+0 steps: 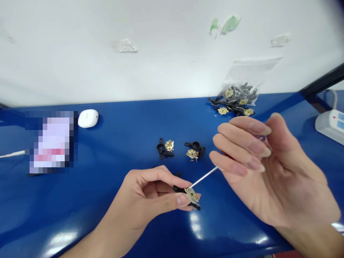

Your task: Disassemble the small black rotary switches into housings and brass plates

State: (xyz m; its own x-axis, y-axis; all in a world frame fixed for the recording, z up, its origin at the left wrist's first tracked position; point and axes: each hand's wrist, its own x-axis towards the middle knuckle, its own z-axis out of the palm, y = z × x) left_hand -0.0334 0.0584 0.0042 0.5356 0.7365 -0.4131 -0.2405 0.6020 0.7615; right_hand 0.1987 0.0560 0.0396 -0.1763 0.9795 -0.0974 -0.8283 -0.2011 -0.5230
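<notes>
My left hand [153, 197] pinches a small black plastic part with a brass-coloured disc plate [191, 195] on its face, held tilted above the blue table. My right hand [249, 157] is closed around a screwdriver [204, 177]. Its thin metal shaft slants down to the left, and the tip touches the upper edge of the plate. Most of the handle is hidden in my fingers; a bit of purple shows near the thumb. Behind my hands lie two small groups of loose pieces: black plastic parts [160, 147] with a brass plate [169, 145], and a similar set [192, 154].
A clear plastic bag [242, 91] of similar parts leans on the white wall, with several brass-plated pieces [223, 111] before it. To the left lie a blurred-out phone-like device [52, 143] and a white rounded case [88, 118]. A white power strip [330, 125] sits far right.
</notes>
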